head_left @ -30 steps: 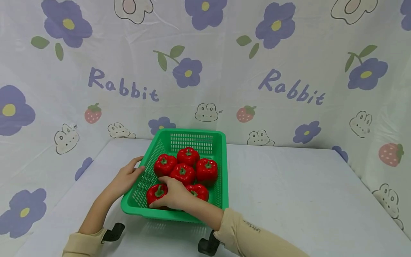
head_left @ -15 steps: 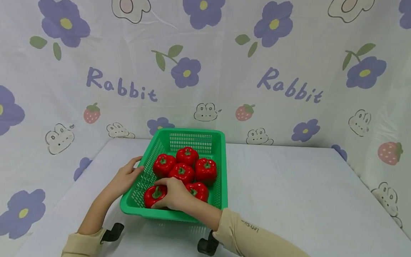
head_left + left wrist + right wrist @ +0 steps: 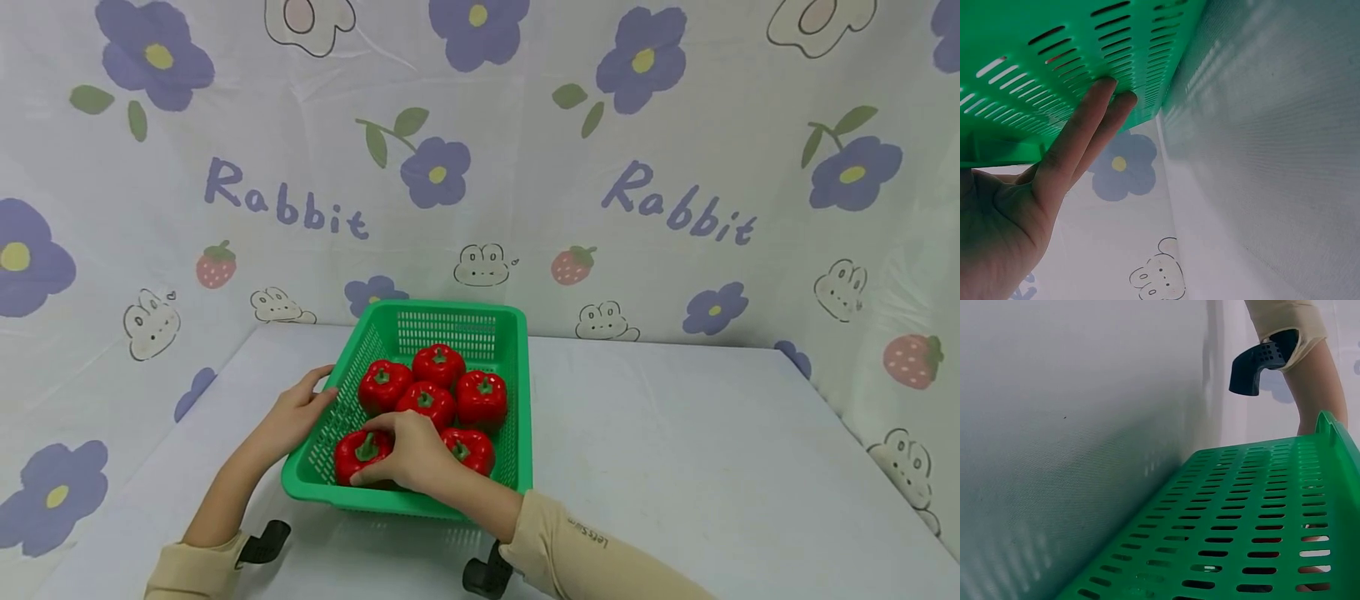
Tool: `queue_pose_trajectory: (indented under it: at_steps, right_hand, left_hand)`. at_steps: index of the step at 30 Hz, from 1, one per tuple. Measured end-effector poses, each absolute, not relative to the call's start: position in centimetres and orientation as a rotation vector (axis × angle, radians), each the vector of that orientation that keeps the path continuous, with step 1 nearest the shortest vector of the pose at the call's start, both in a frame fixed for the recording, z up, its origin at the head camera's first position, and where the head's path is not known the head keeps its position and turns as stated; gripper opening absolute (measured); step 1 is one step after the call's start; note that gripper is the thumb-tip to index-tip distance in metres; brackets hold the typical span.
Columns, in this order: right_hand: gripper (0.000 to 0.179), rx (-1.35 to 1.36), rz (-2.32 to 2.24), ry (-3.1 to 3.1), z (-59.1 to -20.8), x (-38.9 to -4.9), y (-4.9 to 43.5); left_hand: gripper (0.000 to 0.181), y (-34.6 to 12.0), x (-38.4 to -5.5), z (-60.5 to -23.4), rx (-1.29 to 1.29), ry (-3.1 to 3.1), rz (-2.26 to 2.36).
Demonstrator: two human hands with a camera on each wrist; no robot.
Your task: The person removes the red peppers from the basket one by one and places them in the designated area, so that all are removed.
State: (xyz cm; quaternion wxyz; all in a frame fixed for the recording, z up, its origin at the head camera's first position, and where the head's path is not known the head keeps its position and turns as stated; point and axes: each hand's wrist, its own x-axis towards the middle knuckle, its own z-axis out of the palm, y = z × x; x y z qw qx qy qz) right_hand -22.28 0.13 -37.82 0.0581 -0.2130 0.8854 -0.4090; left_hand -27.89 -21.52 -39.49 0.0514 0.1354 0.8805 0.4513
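The red bell pepper (image 3: 348, 458) in your right hand (image 3: 416, 450) is glossy, squat and lobed, with bright highlights on its skin and a thick green stem (image 3: 367, 448) rising from the dip in its top. It is at the near left corner of the green basket (image 3: 337, 494), just inside the rim; whether its base touches the basket floor is hidden.

You have six bell peppers in sight, all red, all inside that one slotted plastic basket. Besides the one you hold, a second pepper (image 3: 476, 450) is just right of your grip, partly covered by your wrist. A third pepper (image 3: 426, 406) is just beyond your grip, and around it are a fourth pepper (image 3: 385, 386) to the left, a fifth pepper (image 3: 438, 364) farthest off and a sixth pepper (image 3: 482, 402) to the right.

Your right thumb and fingers curl round the held pepper, spread about as wide as its body, thumb on the near side and fingers on the far side. Your left hand (image 3: 292, 419), left of that grip, touches the basket's left side; the left wrist view shows two fingers (image 3: 1079, 134) lying straight along the slotted outer wall.
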Motion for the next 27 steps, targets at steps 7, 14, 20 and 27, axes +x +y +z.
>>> queue_pose_trajectory:
  at_steps: [7,14,20,27]
  right_hand:
    - [0.059,-0.611,-1.298,2.684,-37.8,-22.32,0.18]
    - [0.058,-0.575,-1.373,2.689,-37.71,-22.35,0.15]
    - [0.058,-0.539,-1.437,2.663,-37.42,-22.23,0.23]
    - [0.057,-0.533,-1.495,2.644,-37.16,-22.28,0.56]
  left_hand:
    - [0.056,-21.52,-27.81,-39.4,0.42,2.684,1.365]
    - [0.056,-21.55,-27.96,-39.64,0.411,2.686,1.367]
    - [0.055,-21.58,-28.01,-39.78,0.404,2.691,1.358]
    - [0.055,-21.55,-27.89,-39.49,0.416,2.689,1.366]
